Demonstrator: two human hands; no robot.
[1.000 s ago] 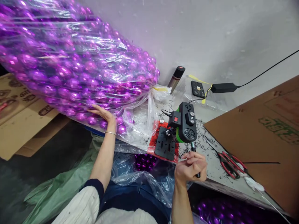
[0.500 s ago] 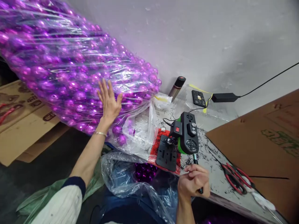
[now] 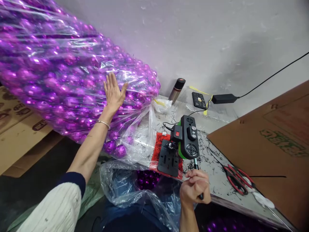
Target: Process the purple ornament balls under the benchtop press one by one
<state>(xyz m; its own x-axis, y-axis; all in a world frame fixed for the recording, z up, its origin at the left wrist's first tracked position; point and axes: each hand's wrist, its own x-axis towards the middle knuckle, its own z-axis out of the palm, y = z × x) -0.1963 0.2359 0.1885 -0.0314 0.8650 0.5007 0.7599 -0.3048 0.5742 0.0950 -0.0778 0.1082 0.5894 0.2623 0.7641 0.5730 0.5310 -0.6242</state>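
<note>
My left hand [image 3: 114, 91] lies with fingers stretched against a big clear plastic bag [image 3: 72, 69] full of shiny purple balls. In the lower right, my right hand [image 3: 195, 187] is wrapped round a black handle [image 3: 201, 196]. Its metal shaft [image 3: 195, 161] runs up to the near end of a small black and green machine [image 3: 189, 137] with round vents and a red switch; whether they are joined, I cannot tell. A slotted black plate [image 3: 168, 158] belonging to the machine's base sits on a red sheet [image 3: 158, 146]. Two loose-looking purple balls [image 3: 116, 148] show at the bag's lower edge.
A clear bag [image 3: 113, 183] hangs open at the table's near edge, purple balls [image 3: 147, 179] inside. Red-handled scissors [image 3: 238, 180] lie right, beside a cardboard box [image 3: 272, 129]. Behind stand a flask [image 3: 177, 90], a phone-like black object [image 3: 199, 100] and a power adapter [image 3: 224, 98]. Cardboard [image 3: 21, 129] lies left.
The view has shifted slightly to the right. My left hand has slid a little up along the bag of balls, and the bag's lower edge has shifted left. My right hand keeps its grip.
</note>
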